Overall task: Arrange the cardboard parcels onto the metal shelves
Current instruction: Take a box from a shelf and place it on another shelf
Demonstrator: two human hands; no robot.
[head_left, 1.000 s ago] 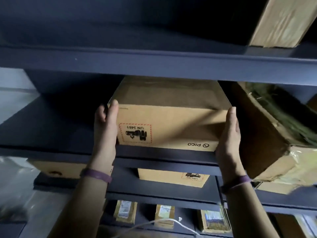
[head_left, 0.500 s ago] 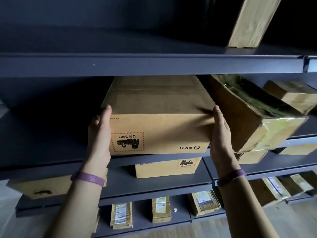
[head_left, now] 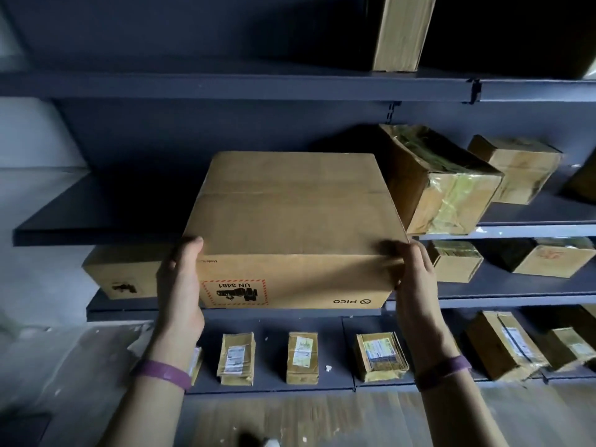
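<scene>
Head view: a large brown cardboard parcel (head_left: 290, 227) with an upside-down red-bordered UN 3481 label is held at the dark grey metal shelf (head_left: 96, 217). Its far end lies over the board and its near end projects past the front edge.
Left hand (head_left: 180, 285): wrapped round the near left corner, thumb on the top edge.
Right hand (head_left: 416, 279): curled over the near right corner, though finger detail is blurred.
Neighbours: a tilted film-wrapped brown parcel (head_left: 445, 188) is seen just right of it, and small taped packets (head_left: 237, 358) are laid on the lowest shelf.
Done: many parcels are already shelved.
Left: this parcel is judged not yet fully seated; it is to be pushed in and released.
</scene>
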